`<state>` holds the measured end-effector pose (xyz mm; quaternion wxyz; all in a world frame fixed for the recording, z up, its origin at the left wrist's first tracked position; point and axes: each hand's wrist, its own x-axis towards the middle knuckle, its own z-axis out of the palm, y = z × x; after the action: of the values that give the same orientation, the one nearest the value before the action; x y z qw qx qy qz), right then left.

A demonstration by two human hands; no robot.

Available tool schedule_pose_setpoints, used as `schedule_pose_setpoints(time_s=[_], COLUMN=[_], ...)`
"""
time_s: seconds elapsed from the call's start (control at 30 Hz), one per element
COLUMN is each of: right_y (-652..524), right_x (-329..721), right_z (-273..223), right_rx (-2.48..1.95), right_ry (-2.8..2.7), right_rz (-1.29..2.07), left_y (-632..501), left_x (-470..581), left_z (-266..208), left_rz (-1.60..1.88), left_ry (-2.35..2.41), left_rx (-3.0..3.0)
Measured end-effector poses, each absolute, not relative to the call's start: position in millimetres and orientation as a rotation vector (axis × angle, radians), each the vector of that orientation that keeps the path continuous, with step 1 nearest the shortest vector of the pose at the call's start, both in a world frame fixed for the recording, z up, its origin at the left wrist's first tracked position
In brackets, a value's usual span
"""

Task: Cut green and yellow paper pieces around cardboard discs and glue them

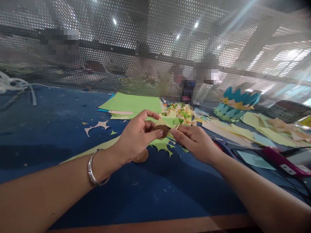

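Note:
Pinched between the thumb and fingers of my left hand [136, 137] is a small brown disc [160, 132], with a piece of pale yellow-green paper [162, 122] against its upper side. My right hand [194, 140] has its thumb and forefinger closed at the disc's right edge, seemingly on the paper's edge; its fingertips partly hide what they grip. A second brown round piece [141, 156] lies on the table below my left wrist, partly covered by it. Green paper offcuts [161, 147] with curved cut-outs lie beneath both hands.
Green paper sheets [132, 103] are stacked behind my left hand. A pile of small folded paper pieces [182, 113] lies behind my right hand. Teal paper crowns [235, 105], paper strips [228, 132] and a magenta power strip [284, 163] are at right. A perforated metal screen [165, 42] borders the back.

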<state>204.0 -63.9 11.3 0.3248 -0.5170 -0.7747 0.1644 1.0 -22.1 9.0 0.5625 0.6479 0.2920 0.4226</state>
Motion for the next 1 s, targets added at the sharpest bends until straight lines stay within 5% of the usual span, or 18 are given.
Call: schedule_pose_setpoints(time_s=[1.0], right_y=[-62.2], right_x=[204.6], right_z=[8.9], right_rx=[-1.354], right_ry=[-1.997], right_rz=[0.563], left_y=[-14.7], left_x=[-4.3], left_z=[10.5], left_rz=[1.039], left_ry=[0.711], left_rx=[1.622])
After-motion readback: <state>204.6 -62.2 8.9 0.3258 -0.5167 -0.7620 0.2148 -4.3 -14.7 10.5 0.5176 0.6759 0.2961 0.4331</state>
